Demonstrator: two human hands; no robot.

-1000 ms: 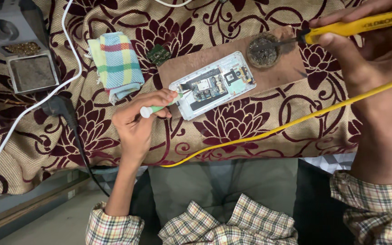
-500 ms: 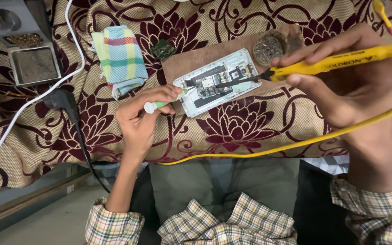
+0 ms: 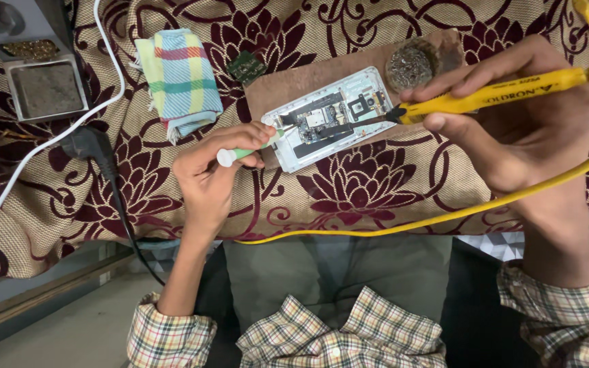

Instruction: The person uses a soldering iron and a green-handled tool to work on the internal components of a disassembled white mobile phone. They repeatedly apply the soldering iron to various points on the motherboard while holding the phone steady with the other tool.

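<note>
An opened white phone [image 3: 328,119] with its circuit board showing lies on a brown board [image 3: 274,85] on the patterned cloth. My left hand [image 3: 216,170] grips a small green-and-white tool [image 3: 247,151] whose tip rests on the phone's left end. My right hand [image 3: 519,116] holds a yellow soldering iron [image 3: 492,95]; its dark tip touches the phone's board near the middle. A yellow cable [image 3: 444,215] runs from the iron across the cloth.
A round wire-wool tip cleaner [image 3: 409,65] sits at the board's far end. A folded checked cloth [image 3: 180,78], a small green circuit piece [image 3: 247,67], a grey stand with a sponge tray [image 3: 46,85], a black plug [image 3: 93,146] and a white cable [image 3: 49,140] lie left.
My right hand has brought the soldering iron from the wire-wool cleaner down onto the phone's board. My left hand and its tool have stayed at the phone's left end.
</note>
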